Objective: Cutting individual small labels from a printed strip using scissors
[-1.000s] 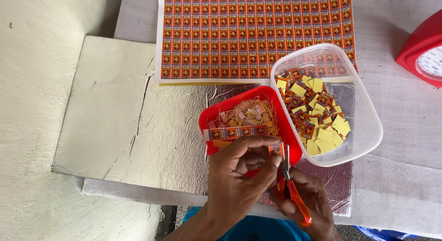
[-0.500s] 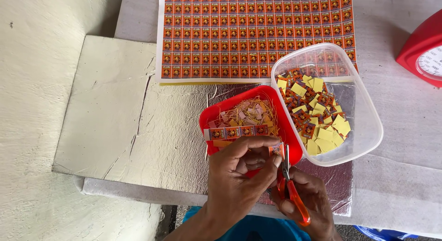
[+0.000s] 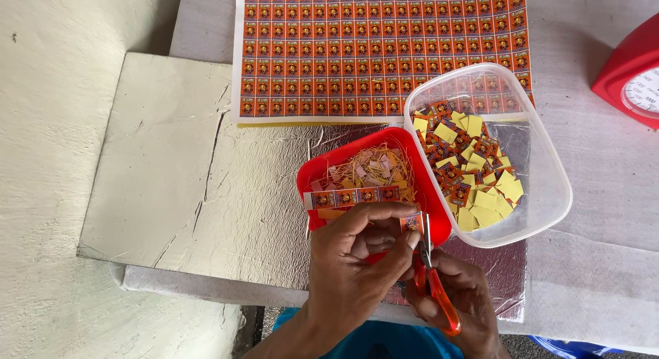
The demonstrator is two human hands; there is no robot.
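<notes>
While left hand (image 3: 357, 263) pinches label strip (image 3: 353, 196) over red tray (image 3: 322, 168), right hand (image 3: 456, 297) closed on orange scissors (image 3: 432, 283), blades at strip end. Paper thin, floppy, probably tears easy; hold near cut. Clear tub (image 3: 549, 160) of cut labels beside, uncut sheet (image 3: 377, 50) on tabletop (image 3: 604, 194).

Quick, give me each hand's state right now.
Left hand: closed, pinching a strip of small orange labels.
Right hand: closed on orange-handled scissors.

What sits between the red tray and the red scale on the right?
The clear plastic tub of cut orange and yellow labels lies between the red tray and scale, in the head view.
</notes>
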